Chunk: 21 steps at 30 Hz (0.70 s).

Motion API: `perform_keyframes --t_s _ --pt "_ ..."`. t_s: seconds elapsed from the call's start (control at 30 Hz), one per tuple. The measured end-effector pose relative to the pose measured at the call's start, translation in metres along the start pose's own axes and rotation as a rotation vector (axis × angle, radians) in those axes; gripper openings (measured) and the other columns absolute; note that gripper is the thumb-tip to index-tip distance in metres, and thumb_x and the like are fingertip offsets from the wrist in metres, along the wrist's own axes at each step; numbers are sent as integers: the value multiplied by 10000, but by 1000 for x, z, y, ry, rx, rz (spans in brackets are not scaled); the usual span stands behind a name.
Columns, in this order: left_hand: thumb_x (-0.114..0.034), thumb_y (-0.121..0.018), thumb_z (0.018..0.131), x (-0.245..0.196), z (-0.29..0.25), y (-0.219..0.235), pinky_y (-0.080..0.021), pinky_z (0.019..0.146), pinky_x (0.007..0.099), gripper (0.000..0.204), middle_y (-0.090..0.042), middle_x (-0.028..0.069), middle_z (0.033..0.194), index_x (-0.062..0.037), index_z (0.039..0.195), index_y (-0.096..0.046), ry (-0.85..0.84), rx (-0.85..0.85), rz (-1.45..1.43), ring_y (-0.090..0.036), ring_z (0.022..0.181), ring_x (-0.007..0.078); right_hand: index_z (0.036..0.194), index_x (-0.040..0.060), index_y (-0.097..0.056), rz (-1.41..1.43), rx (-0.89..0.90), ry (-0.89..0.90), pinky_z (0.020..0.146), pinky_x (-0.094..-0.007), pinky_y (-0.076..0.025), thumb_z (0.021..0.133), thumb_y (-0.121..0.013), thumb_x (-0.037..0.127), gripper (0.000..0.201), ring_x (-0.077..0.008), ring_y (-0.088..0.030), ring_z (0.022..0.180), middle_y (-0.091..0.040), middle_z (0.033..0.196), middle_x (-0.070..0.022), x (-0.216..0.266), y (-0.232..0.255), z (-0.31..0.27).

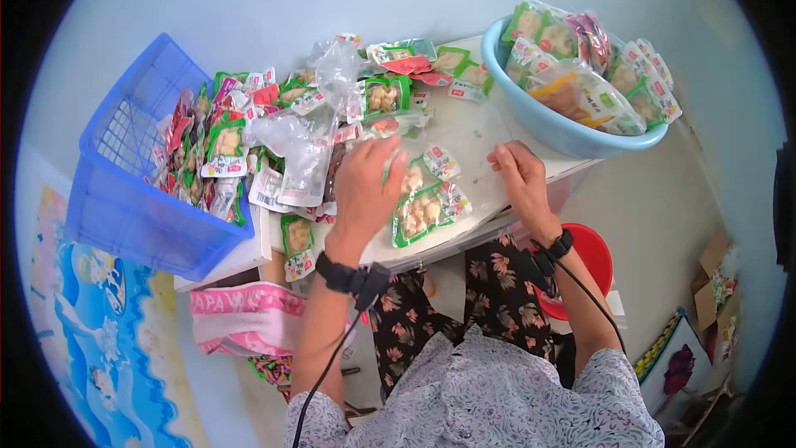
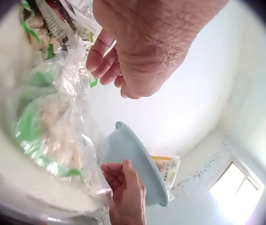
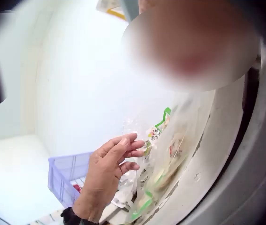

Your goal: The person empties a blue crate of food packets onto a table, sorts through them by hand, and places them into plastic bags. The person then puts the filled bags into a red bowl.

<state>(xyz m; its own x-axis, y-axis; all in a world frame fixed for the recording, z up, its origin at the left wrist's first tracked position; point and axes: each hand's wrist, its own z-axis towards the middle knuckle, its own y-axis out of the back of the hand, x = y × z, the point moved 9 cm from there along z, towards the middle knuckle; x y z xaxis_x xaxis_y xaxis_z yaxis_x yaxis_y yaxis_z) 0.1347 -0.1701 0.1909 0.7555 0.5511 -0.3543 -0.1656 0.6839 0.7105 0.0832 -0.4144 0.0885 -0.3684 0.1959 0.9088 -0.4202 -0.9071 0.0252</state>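
A clear plastic bag (image 2: 72, 117) lies on the white table with green-edged snack packets (image 1: 419, 211) inside it. My right hand (image 1: 522, 178) is at the bag's opening, fingers curled with the film between thumb and fingertips, as seen in the left wrist view. In the right wrist view that hand is blurred. Over the bag's other side hovers my left hand (image 1: 369, 191), its fingers loosely bent with nothing in them. The right wrist view shows this left hand (image 3: 109, 164) from the side, beside the bag and loose packets.
A blue plastic basket (image 1: 141, 224) full of small packets stands at the left. Heaped packets and empty clear bags (image 1: 307, 153) cover the table's left and back. At the right is a light blue basin (image 1: 539, 129) holding filled bags. A red bucket (image 1: 593, 261) stands below.
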Motion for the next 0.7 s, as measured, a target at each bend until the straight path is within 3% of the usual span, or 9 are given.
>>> perform_keyframes --t_s 0.1,0.23,0.43,0.47,0.6,0.67,0.7 --pt "-131 -685 934 3 41 -7 -545 847 457 265 -690 179 1091 -3 1167 -688 -84 16 91 -664 1008 376 963 -35 -670 10 -19 -12 758 -298 -500 1063 -582 217 285 -150 -603 778 -654 880 -84 2 3 0" --pt "-95 -735 860 14 84 -26 -533 906 464 425 -695 147 1151 -29 1267 -632 -258 -70 393 -617 1151 363 966 -30 -669 -19 58 45 758 -301 -507 1078 -555 223 299 -161 -618 780 -667 892 -86 4 0 -2" --pt "-138 -825 748 61 130 -52 -531 903 445 566 -726 101 1068 -79 1275 -625 85 245 788 -618 1136 327 990 -9 -676 41 80 30 746 -313 -516 1077 -555 243 293 -170 -636 775 -672 890 -82 7 -2 -3" --pt "-182 -822 758 63 131 -53 -540 854 457 425 -739 91 1018 -69 1147 -692 65 221 814 -642 1097 328 994 -2 -679 32 78 29 741 -319 -516 1076 -554 245 289 -180 -642 772 -674 888 -85 9 -3 -3" --pt "-167 -748 811 61 126 -47 -548 758 474 180 -742 121 930 -51 949 -746 27 228 882 -688 943 339 998 27 -686 -88 100 67 728 -351 -513 1068 -545 243 267 -246 -660 771 -673 879 -103 7 -3 -4" --pt "-91 -684 827 54 120 -35 -553 755 493 121 -742 145 901 -35 910 -752 7 184 849 -698 867 366 1003 -7 -675 -149 118 72 747 -316 -514 1087 -527 219 283 -193 -639 786 -674 904 -91 8 -2 -5" --pt "-142 -692 854 51 117 -25 -547 726 475 135 -733 140 873 -34 909 -751 -13 104 801 -695 838 344 1006 -24 -670 -179 132 78 756 -298 -514 1097 -518 207 292 -166 -629 794 -674 916 -85 9 -3 -5"
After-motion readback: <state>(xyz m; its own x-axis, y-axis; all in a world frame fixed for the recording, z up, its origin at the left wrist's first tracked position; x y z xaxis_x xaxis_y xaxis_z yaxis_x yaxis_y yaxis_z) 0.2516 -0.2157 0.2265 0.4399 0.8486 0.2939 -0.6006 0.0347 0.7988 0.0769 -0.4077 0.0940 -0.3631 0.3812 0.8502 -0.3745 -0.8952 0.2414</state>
